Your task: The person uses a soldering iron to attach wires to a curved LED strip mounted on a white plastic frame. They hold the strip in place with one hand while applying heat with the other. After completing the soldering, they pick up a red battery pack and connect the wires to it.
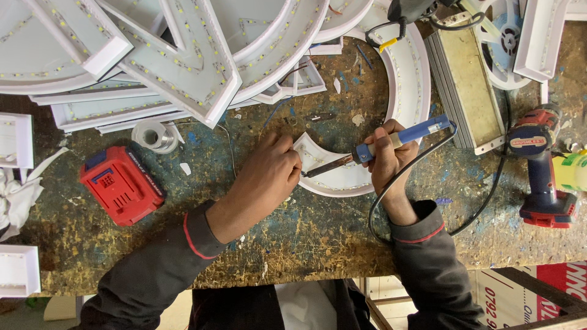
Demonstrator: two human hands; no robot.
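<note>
right hand [386,160] fist-wrapped on blue soldering iron [391,142], tip angled down to the joint | left hand [269,174] fingers pressed together, steadying curved white sign piece [333,177] flat on surface [306,238]

Your left hand [266,177] hides the tip of the soldering iron [391,142] and one end of the curved white sign piece [342,180]. Top edge crops the large white letter shells [183,55]; right edge crops the yellow-green bottle [572,171].

bench [318,238]: rough stained wood | soldering iron [391,142]: blue plastic handle, metal tip
</note>
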